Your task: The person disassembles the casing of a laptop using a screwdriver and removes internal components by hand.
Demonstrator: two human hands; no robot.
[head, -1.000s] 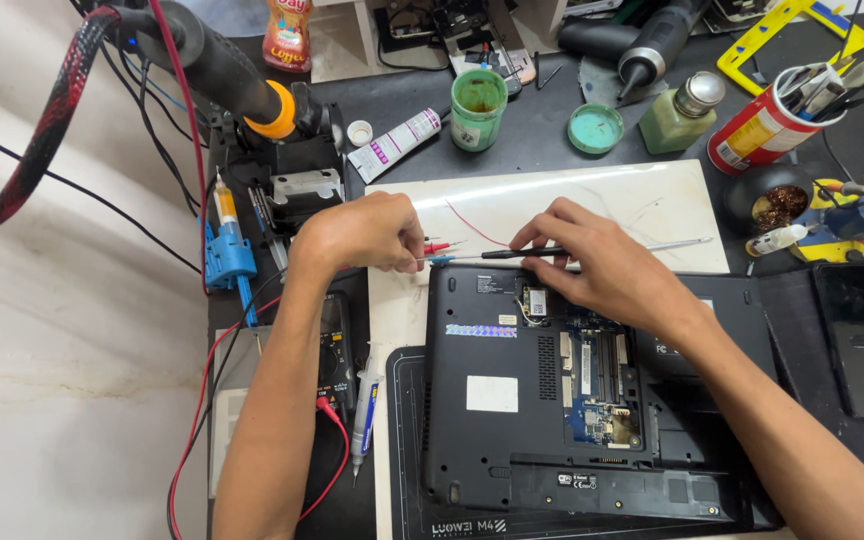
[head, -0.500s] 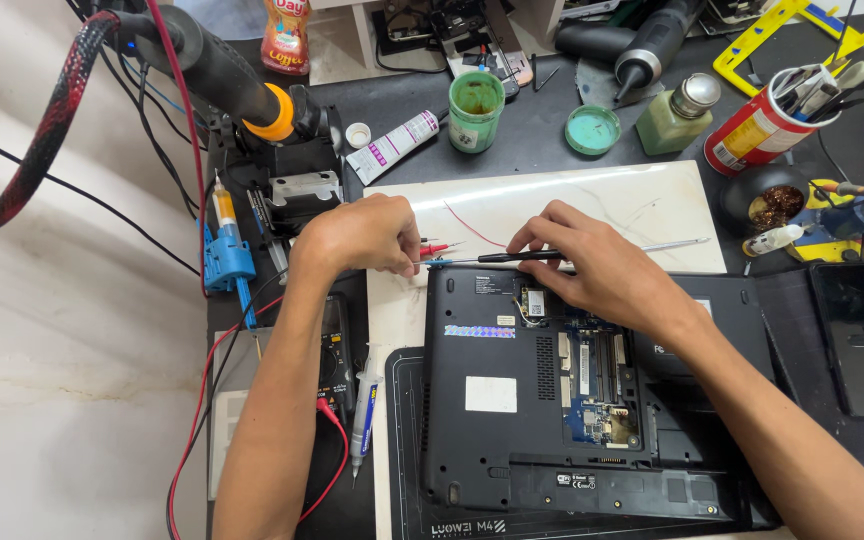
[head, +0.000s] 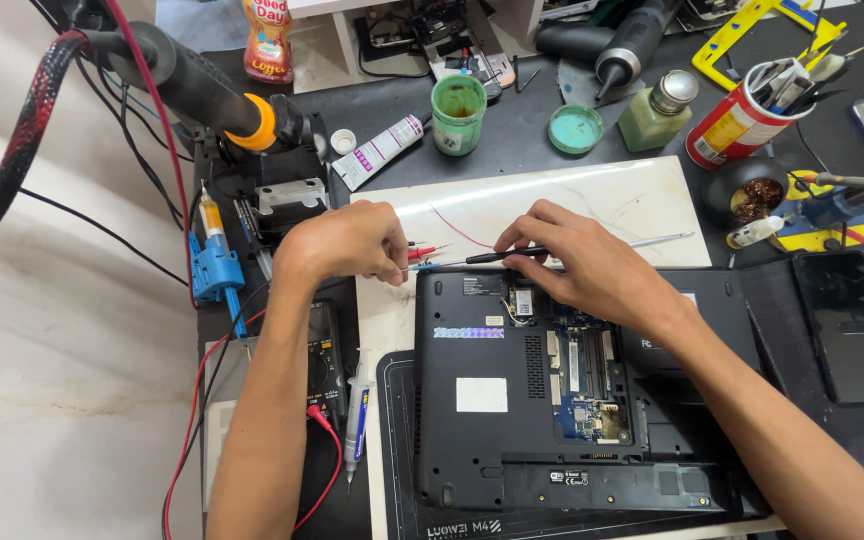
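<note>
An opened laptop [head: 552, 390] is shown lying underside up on a black mat [head: 397, 500] at the front edge of the desk [head: 512, 130], its cover panel removed so that the circuit boards are exposed. The left hand [head: 347, 240] is seen closed, with the fingertips pinched on a red probe [head: 422, 251] just beyond the laptop's rear left corner. The right hand [head: 582, 260] is laid over the laptop's rear edge, its fingers closed around a black probe [head: 497, 257] whose tip is directed leftward toward the red one; the two tips are close together, though whether they touch cannot be told. Both probes are held over a white slab [head: 592, 200] that lies behind the laptop, and a thin red wire [head: 457, 228] is seen on it between the hands.

A multimeter [head: 324, 360] with red lead [head: 327, 470] attached is placed under the left forearm, with a syringe [head: 356, 415] just beside it at the mat's left edge. Along the rear of the desk are ranged a white tube [head: 377, 152], a green cup [head: 458, 113], a green lid [head: 575, 129], a green bottle [head: 658, 110] and a red can [head: 737, 125] filled with tools. A phone [head: 840, 320] is set near the right edge.
</note>
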